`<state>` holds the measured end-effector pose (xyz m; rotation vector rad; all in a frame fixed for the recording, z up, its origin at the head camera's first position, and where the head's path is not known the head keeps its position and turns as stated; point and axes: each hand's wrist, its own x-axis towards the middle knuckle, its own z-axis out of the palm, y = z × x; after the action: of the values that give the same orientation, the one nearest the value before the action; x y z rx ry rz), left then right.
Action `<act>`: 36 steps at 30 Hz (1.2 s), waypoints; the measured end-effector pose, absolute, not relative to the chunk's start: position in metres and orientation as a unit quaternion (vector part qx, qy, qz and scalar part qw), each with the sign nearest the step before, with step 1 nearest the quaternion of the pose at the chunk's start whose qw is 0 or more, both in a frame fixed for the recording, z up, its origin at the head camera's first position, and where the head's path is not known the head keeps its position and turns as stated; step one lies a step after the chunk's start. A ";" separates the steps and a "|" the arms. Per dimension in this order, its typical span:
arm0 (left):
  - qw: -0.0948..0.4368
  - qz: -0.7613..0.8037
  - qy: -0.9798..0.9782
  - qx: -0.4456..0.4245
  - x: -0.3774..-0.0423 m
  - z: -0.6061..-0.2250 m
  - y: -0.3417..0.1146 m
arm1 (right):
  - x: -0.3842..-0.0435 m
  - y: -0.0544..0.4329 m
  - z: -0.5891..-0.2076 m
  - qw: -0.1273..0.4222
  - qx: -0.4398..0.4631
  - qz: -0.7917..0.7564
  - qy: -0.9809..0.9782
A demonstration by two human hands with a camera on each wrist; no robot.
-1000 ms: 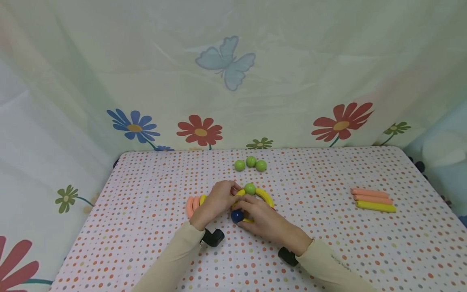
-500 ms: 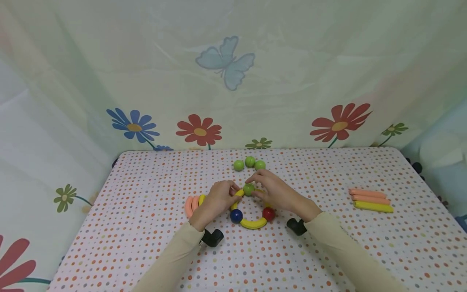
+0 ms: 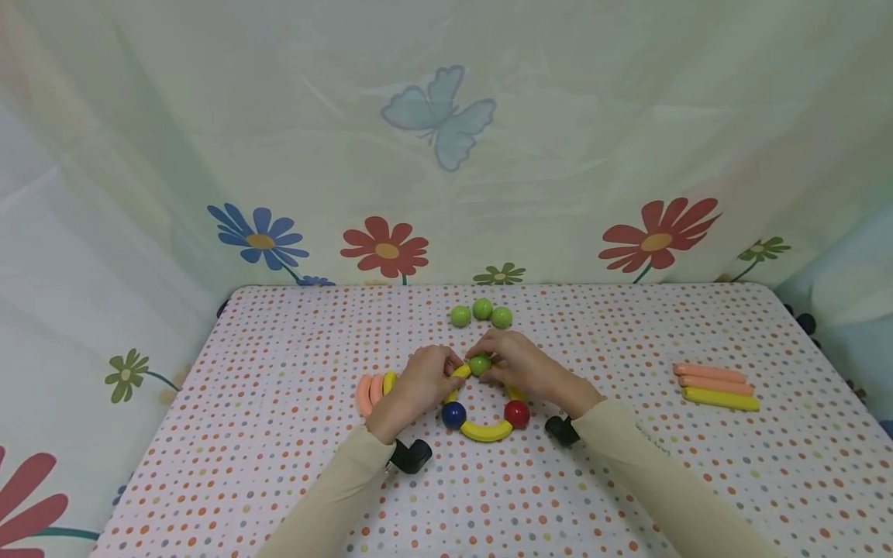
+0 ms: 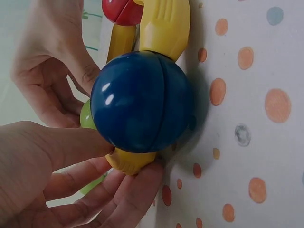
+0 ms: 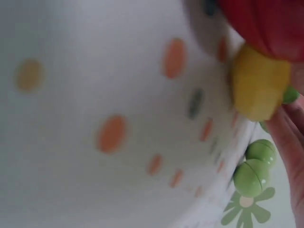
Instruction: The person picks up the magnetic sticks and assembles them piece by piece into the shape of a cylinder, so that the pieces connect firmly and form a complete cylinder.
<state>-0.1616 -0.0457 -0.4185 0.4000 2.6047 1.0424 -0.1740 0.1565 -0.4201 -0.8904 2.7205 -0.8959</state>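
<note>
Since the right hand (image 3: 522, 363) has been shifted from the blue ball (image 3: 453, 415), the green ball (image 3: 480, 365) of the ring (image 3: 486, 432) on the tabletop (image 3: 600, 325) is pinched in its grip; a neighbouring yellow arc (image 3: 462, 371) is pinched by the left hand (image 3: 417, 381), so their fit is apparently being adjusted.

Three green balls (image 3: 482, 308) sat clustered near the far edge of the tabletop (image 3: 593, 325), whose pale surface was dotted in several colours. At the right, two straight salmon sticks (image 3: 711, 373) lay alongside a yellow stick (image 3: 721, 398). At the left, two curved salmon pieces (image 3: 365, 395) lay beside a partly hidden yellow curve (image 3: 389, 382). Behind hung a pale curtain (image 3: 558, 155) printed with a blue butterfly (image 3: 441, 116) and blue, red and green flowers (image 3: 386, 249).
</note>
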 end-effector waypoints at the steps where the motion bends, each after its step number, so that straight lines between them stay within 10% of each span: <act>1: 0.154 0.363 0.908 0.140 -0.161 -0.418 -0.045 | -0.173 0.157 -0.421 0.061 -0.298 -0.295 0.906; 25: 0.163 0.383 0.901 0.123 -0.159 -0.422 -0.045 | -0.113 0.198 -0.402 0.104 -0.362 -0.240 0.895; 36: 0.174 0.389 0.898 0.105 -0.161 -0.420 -0.046 | -0.104 0.195 -0.414 0.023 -0.370 -0.224 0.901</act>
<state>-0.1607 -0.0462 -0.4200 0.2989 2.5472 1.1040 -0.1042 0.1954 -0.4141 -1.1456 2.7918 -0.6934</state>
